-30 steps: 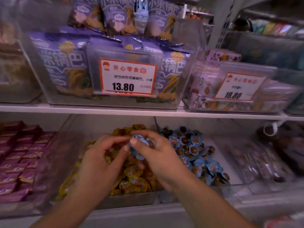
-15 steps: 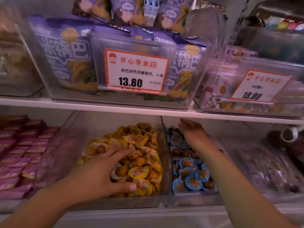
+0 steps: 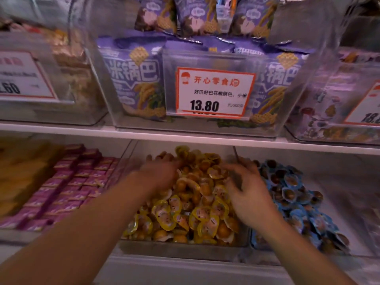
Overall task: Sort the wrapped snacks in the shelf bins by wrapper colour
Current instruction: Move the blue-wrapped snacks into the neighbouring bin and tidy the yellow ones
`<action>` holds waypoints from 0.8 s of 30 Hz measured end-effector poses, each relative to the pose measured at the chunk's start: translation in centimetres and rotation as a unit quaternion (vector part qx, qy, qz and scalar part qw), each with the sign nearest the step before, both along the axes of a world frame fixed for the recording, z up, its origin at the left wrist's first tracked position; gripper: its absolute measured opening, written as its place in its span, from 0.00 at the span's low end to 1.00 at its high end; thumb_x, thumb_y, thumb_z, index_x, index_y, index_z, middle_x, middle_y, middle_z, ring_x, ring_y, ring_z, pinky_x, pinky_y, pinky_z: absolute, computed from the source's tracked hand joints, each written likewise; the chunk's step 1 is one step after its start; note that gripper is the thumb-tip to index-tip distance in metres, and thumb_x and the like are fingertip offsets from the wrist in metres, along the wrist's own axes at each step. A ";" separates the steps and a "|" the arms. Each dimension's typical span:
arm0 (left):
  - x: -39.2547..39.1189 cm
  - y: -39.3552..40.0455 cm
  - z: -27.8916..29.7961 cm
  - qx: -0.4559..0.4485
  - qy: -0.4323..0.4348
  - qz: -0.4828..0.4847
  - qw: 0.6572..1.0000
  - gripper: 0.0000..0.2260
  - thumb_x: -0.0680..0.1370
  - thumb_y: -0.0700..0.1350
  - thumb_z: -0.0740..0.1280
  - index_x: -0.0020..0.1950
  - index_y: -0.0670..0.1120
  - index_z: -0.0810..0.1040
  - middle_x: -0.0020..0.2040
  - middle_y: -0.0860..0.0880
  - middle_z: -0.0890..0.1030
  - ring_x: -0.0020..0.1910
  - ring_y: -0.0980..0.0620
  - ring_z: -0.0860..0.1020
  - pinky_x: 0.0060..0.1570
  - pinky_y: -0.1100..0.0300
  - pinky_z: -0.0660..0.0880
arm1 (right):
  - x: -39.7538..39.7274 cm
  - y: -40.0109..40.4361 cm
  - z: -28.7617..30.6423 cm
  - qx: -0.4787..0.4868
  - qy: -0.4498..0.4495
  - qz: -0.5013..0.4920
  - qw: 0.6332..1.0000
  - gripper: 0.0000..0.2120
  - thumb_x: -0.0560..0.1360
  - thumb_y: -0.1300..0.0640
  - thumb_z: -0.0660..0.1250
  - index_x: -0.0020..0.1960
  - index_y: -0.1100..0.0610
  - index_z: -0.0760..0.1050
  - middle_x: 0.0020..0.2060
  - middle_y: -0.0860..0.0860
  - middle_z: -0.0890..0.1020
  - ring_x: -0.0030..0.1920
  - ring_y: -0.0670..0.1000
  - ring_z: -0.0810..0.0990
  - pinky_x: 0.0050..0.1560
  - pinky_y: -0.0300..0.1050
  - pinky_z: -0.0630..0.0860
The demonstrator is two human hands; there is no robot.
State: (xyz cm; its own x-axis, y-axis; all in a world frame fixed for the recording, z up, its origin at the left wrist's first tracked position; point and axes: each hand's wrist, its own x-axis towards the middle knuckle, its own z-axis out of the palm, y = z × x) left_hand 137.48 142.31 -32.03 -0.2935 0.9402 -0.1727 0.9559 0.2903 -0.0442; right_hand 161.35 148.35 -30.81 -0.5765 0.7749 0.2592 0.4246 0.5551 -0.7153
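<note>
Head view: both forearms reach into the clear middle bin [image 3: 183, 250] on the lower shelf. Right hand [image 3: 249, 199] hovers spread, fingers loosely curled, holding nothing, over the yellow-wrapped snacks [image 3: 197, 208] near the bin's right wall. Left hand [image 3: 162, 173], blurred, lies farther back on the pile; grip indeterminate. Blue-wrapped snacks [image 3: 292, 194] fill the adjacent right bin.

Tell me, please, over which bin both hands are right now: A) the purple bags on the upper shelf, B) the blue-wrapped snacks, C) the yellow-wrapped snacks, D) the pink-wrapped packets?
C: the left hand and right hand are both over the yellow-wrapped snacks, with the blue-wrapped snacks in the next bin to their right.
</note>
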 end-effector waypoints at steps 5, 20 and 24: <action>-2.0 -0.2 4.4 -0.029 -0.030 0.007 0.999 0.22 0.74 0.65 0.65 0.66 0.61 0.73 0.63 0.46 0.71 0.63 0.42 0.73 0.62 0.48 0.73 | 0.1 0.0 0.1 -0.007 0.017 0.007 1.000 0.16 0.76 0.62 0.64 0.54 0.41 0.77 0.68 0.53 0.68 0.61 0.60 0.75 0.66 0.54 0.73; 6.3 -5.3 -2.0 -0.023 -0.173 -0.107 0.979 0.40 0.63 0.83 0.52 0.72 0.68 0.56 0.75 0.53 0.61 0.72 0.42 0.65 0.71 0.44 0.62 | -0.2 -0.7 0.8 -0.022 0.019 -0.013 0.999 0.13 0.77 0.62 0.63 0.55 0.48 0.80 0.63 0.48 0.67 0.66 0.46 0.69 0.63 0.28 0.57; 3.1 -2.9 -1.2 0.016 0.028 -0.101 0.994 0.35 0.72 0.74 0.55 0.75 0.59 0.61 0.71 0.47 0.67 0.66 0.42 0.72 0.66 0.42 0.63 | 0.0 -0.6 0.8 -0.021 0.022 -0.021 0.999 0.13 0.77 0.62 0.63 0.57 0.50 0.80 0.61 0.48 0.68 0.50 0.47 0.75 0.54 0.32 0.69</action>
State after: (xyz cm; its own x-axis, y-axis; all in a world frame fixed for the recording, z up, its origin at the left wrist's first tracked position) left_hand 140.54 139.43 -33.26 -0.1068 0.9856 -0.1314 0.9911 0.0951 -0.0927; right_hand 161.31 147.71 -30.00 -0.5323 0.8089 0.2498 0.4140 0.5061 -0.7566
